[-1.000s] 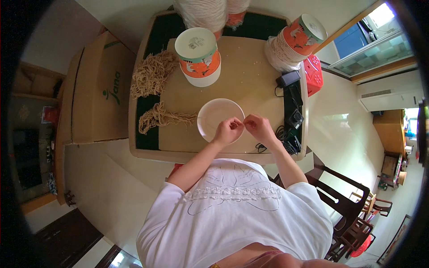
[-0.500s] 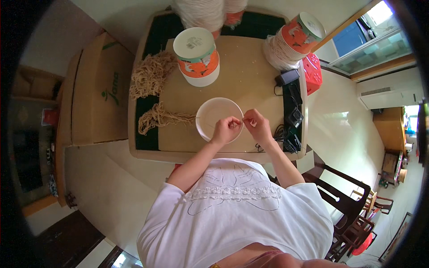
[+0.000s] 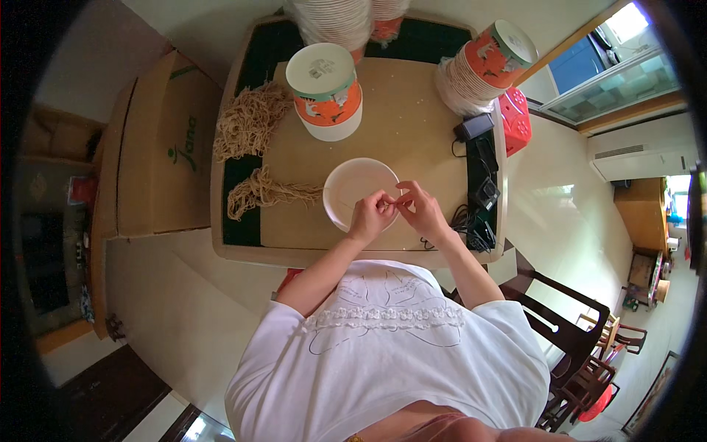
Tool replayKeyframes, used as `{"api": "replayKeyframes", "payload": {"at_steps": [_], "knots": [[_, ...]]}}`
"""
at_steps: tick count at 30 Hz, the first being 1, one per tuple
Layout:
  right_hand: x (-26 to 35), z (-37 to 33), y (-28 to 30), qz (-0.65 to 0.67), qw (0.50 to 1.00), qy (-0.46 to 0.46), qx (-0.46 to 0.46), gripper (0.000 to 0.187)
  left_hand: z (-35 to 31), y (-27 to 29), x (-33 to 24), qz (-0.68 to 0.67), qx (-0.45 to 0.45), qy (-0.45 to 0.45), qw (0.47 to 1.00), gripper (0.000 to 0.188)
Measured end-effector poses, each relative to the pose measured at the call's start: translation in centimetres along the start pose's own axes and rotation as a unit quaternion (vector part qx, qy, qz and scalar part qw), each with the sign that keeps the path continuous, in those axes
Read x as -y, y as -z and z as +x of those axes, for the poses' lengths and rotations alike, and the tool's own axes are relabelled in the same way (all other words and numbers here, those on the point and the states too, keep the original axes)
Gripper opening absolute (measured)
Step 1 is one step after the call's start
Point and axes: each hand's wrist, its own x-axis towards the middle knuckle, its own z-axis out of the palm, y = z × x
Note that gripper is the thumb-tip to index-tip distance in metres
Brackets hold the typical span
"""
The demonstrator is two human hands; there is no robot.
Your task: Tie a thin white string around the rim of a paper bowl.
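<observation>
A white round paper bucket [image 3: 346, 180] stands open-side up near the table's front edge. Over its right side my left hand [image 3: 374, 214] and my right hand [image 3: 421, 208] meet, fingertips pinched together at the rim. What the fingers pinch is too small to make out. Left of the bucket lies a bundle of beige twine [image 3: 258, 193], its strands stretching toward the bucket's left rim. A larger tangled heap of beige twine [image 3: 252, 121] sits behind that bundle.
Behind the bucket stands an upturned orange, green and white bucket stack [image 3: 324, 110]. Wrapped stacks [image 3: 331, 22] rise at the back, another bucket stack [image 3: 490, 66] at the back right. Black adapters and cables [image 3: 482, 191] line the right edge. A cardboard box [image 3: 162, 155] stands left of the table.
My right hand has shifted slightly left, and its fingers now meet those of my left hand at the rim. My left hand has barely moved.
</observation>
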Motion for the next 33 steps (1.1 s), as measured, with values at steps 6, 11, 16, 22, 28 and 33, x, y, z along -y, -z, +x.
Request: {"api": "replayKeyframes", "payload": {"at_steps": [6, 11, 16, 22, 28, 33], "knots": [[-0.3, 0.3, 0.1, 0.001, 1.000, -0.008, 0.009, 0.032, -0.5, 0.5, -1.8, 0.058, -0.009, -0.042, 0.997, 0.010], [-0.4, 0.5, 0.1, -0.004, 1.000, -0.004, 0.016, 0.028, -0.7, 0.6, -1.9, 0.109, -0.018, -0.080, 0.991, 0.011], [-0.4, 0.5, 0.3, 0.008, 1.000, -0.020, 0.017, 0.027, -0.7, 0.7, -2.1, 0.121, -0.014, -0.091, 0.988, 0.010], [-0.2, 0.4, 0.4, 0.001, 0.999, -0.036, 0.015, 0.026, 0.3, 0.3, -0.3, 0.061, 0.054, 0.041, 0.996, 0.010], [-0.5, -0.5, 0.5, -0.064, 0.997, -0.021, -0.043, 0.015, 0.7, -0.8, 3.4, -0.248, 0.070, 0.111, 0.960, 0.011], [-0.2, -1.1, 0.1, -0.036, 0.999, -0.028, -0.027, 0.008, 0.7, 0.7, 0.7, -0.325, 0.144, 0.289, 0.889, 0.008]]}}
